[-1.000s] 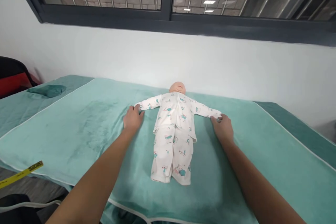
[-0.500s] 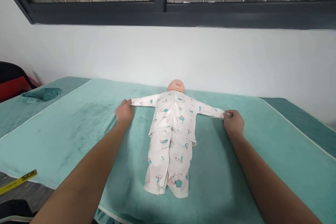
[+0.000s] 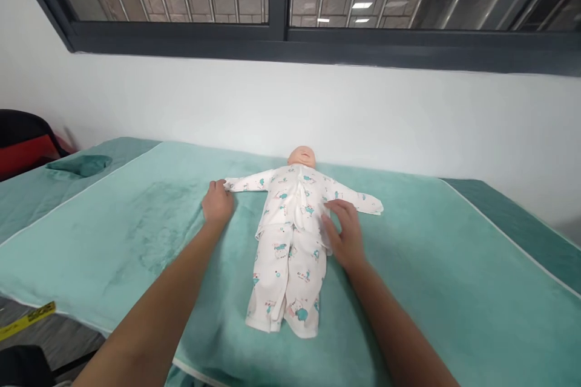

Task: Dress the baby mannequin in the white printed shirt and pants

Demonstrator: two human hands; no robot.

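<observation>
A baby doll (image 3: 302,156) lies on its back, dressed in a white long-sleeved baby top (image 3: 290,196) and white pants (image 3: 284,278) with small teal and red prints. Both sleeves stretch out sideways. At the cuff of the sleeve on the left, my left hand (image 3: 218,202) pinches the cloth. My right hand (image 3: 345,231) is over the right side of the doll's chest, fingers apart and slightly curled, with nothing visible in it. Its fingertips are close to the top; whether they touch it I cannot tell. The sleeve on the right lies loose.
The doll rests on a light green plush cover (image 3: 149,236) over a bed-like surface. Behind it stand a white wall (image 3: 218,103) and a dark-framed window (image 3: 276,42). A red and black bag (image 3: 27,145) is at the far left, and a yellow strip (image 3: 29,320) shows lower left.
My right hand has let go of the right sleeve's cuff and moved left to the doll's chest. My left hand stays at the left cuff. The view has tilted up slightly.
</observation>
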